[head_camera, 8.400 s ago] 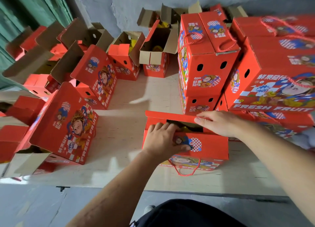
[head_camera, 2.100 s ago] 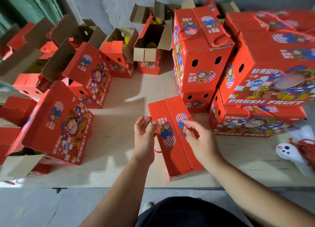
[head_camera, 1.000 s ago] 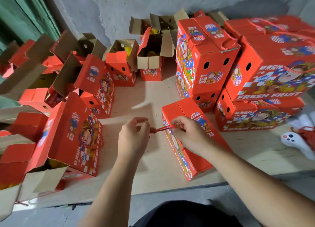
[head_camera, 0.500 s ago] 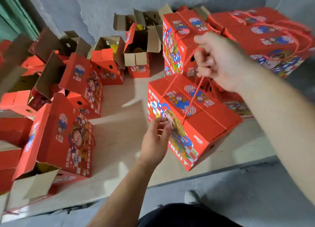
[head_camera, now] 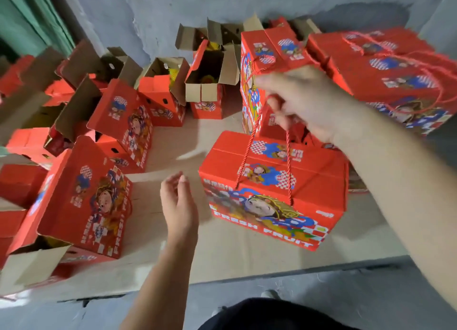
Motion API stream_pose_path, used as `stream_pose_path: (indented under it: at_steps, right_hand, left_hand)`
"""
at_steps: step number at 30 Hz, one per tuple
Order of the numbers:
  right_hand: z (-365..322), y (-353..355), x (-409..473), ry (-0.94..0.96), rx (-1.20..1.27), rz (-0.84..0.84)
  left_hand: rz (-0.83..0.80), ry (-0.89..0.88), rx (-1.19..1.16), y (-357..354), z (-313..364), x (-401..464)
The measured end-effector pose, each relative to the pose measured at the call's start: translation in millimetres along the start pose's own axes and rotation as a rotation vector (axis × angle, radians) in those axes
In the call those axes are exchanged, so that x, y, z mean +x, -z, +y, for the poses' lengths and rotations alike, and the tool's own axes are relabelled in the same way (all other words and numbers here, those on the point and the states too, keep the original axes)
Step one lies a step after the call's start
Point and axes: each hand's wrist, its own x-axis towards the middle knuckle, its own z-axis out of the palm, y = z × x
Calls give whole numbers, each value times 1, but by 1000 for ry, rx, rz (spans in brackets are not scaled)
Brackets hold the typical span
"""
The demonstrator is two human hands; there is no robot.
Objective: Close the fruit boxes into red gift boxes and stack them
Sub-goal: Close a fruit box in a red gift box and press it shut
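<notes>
A closed red gift box (head_camera: pixel 272 191) printed "FRESH FRUIT" hangs in the air over the wooden board (head_camera: pixel 222 253). My right hand (head_camera: pixel 301 99) grips its red rope handles (head_camera: pixel 288 166) from above. My left hand (head_camera: pixel 179 201) hovers open just left of the box, fingers relaxed, touching nothing. Behind the hanging box stands a stack of closed red boxes (head_camera: pixel 269 57). A larger pile of closed boxes (head_camera: pixel 385 77) fills the right side.
Several open red boxes with raised flaps crowd the left and back: one at the front left (head_camera: pixel 81 201), one behind it (head_camera: pixel 123 121), two near the wall (head_camera: pixel 163 89) (head_camera: pixel 210 82). A grey wall (head_camera: pixel 222 5) rises behind. The grey floor (head_camera: pixel 321 285) lies below the board's front edge.
My right hand has lifted the closed box by its rope handles off the board and swung it rightward. My left hand has let go of the rope and dropped beside the box.
</notes>
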Motion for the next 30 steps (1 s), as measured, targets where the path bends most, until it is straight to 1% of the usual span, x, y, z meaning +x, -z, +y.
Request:
stream_pose_path:
  at_steps: [1, 2, 3, 4, 6, 7, 8, 10, 12, 14, 15, 17, 18, 19, 20, 21, 22, 23, 24, 25, 26, 28, 30]
  right_hand:
    - [-13, 11, 8, 58, 124, 23]
    - [-23, 18, 11, 96, 252, 36]
    - [-24, 23, 12, 111, 349, 28]
    - [-21, 26, 11, 100, 364, 0]
    - [5, 22, 2, 27, 197, -39]
    - [22, 17, -5, -10, 92, -49]
    - [36, 11, -12, -48, 9, -70]
    - [67, 0, -21, -70, -115, -134]
    - [91, -5, -24, -33, -193, -200]
    - [112, -3, -22, 43, -254, -230]
    - [123, 2, -23, 71, -280, -198]
    - [150, 16, -30, 56, -298, -89]
    - [168, 23, -39, 18, -331, -3]
    - [188, 31, -52, -68, -388, 97]
    - [209, 37, -68, -204, -422, 179]
    - [228, 42, -87, -379, -375, 208]
    - [243, 44, -104, -577, -208, 218]
    - [255, 41, -119, -739, 19, 208]
    - [262, 37, -130, -844, 191, 169]
    - [267, 32, -137, -866, 274, 149]
    - [269, 30, -139, -842, 240, 149]
    - [263, 29, -135, -806, 156, 217]
    - [252, 33, -126, -802, 153, 282]
  left_hand:
    - [-6, 44, -83, 0, 7, 7]
    - [-61, 109, -158, 0, 12, 13]
    - [-143, 171, -212, -2, 14, 16]
    - [-229, 218, -232, -7, 14, 17]
    - [-367, 274, -229, -19, 7, 9]
    - [-396, 294, -214, -23, 1, 1]
    - [-400, 309, -191, -28, -6, -7]
    - [-349, 315, -110, -34, -18, -19]
    - [-328, 313, -41, -39, -26, -25]
    - [-339, 312, 23, -44, -33, -26]
    - [-346, 303, 80, -48, -35, -27]
    - [-342, 253, 202, -52, -39, -29]
    - [-342, 237, 244, -53, -41, -27]
    - [-347, 236, 266, -55, -40, -24]
    - [-361, 237, 312, -56, -40, -18]
    - [-381, 243, 360, -58, -35, -13]
    - [-405, 248, 429, -59, -33, -5]
    - [-446, 266, 493, -63, -26, 1]
    - [-500, 277, 571, -67, -19, 7]
    - [-552, 283, 633, -72, -16, 13]
    - [-585, 290, 645, -76, -15, 17]
    - [-599, 304, 526, -79, -16, 16]
    - [-572, 343, 375, -75, -22, 9]
